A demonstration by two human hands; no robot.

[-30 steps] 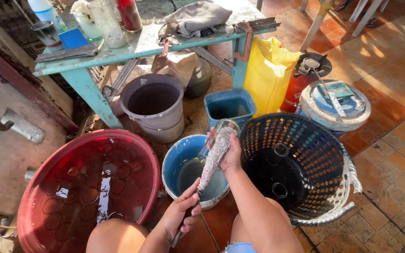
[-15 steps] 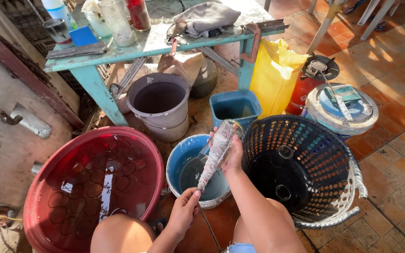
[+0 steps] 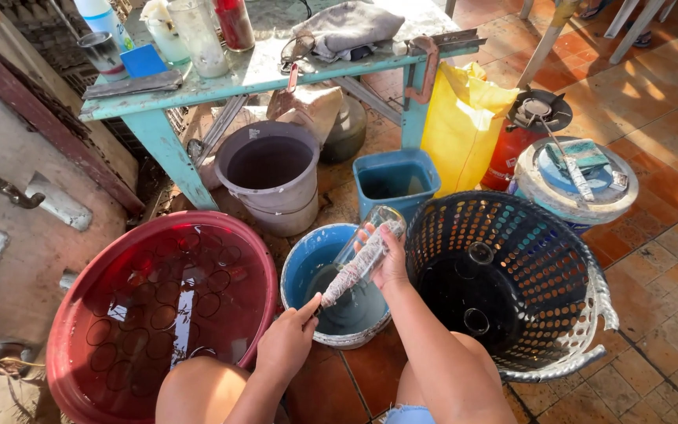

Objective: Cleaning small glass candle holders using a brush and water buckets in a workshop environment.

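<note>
Over blue pail (image 3: 308, 263), hands (image 3: 339, 306) gripping glass (image 3: 366, 251).

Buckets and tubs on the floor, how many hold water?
2: the big red round plastic basin at left, and the small blue plastic bucket under the hands. The grey bucket and blue square bin look unclear.

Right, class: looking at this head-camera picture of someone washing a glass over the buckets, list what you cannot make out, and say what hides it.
- Inside of the glass, head view: foam covers it.
- What the left hand pushes into the glass: hidden in its grip and the foam.
- Right hand fingers: mostly behind the glass.
- Grey bucket contents: dark shadow.
- Red basin: its lower part is cut by the frame edge and a knee.
</note>
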